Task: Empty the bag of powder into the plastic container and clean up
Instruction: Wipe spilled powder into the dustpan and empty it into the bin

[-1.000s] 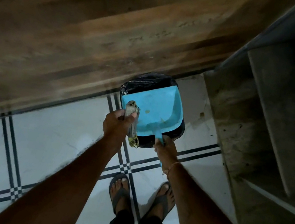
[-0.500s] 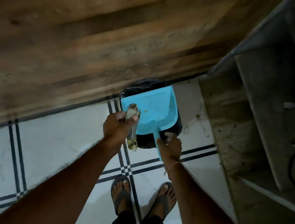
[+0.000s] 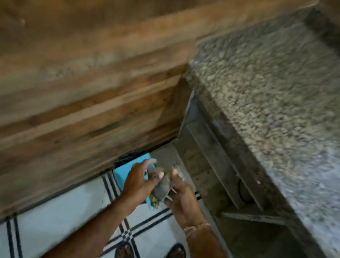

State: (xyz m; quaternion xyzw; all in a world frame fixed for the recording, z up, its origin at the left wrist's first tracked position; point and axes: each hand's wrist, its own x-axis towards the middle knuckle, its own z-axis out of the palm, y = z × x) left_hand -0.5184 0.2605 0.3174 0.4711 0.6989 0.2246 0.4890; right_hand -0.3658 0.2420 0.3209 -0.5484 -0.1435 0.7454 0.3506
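Cleanup step, judged from the scene: both hands met over the blue dustpan (image 3: 121, 171), which sat low by the wooden wall (image 3: 71, 79) on the tiled floor (image 3: 52, 222); left hand (image 3: 138, 182) had fingers spread, thumb pressing a crumpled grey bundle (image 3: 162, 187), probably the emptied powder bag, blur made it hard to confirm; right hand (image 3: 183, 196) cupped the bundle's other side, fingers curled loosely; bundle looked thin, soft, wrinkled, with a yellowish clump at its lower end; plastic container not visible; speckled granite tabletop (image 3: 284, 92) at right, rough and mottled; next move likely called for one firm grip and dropping the bundle as waste
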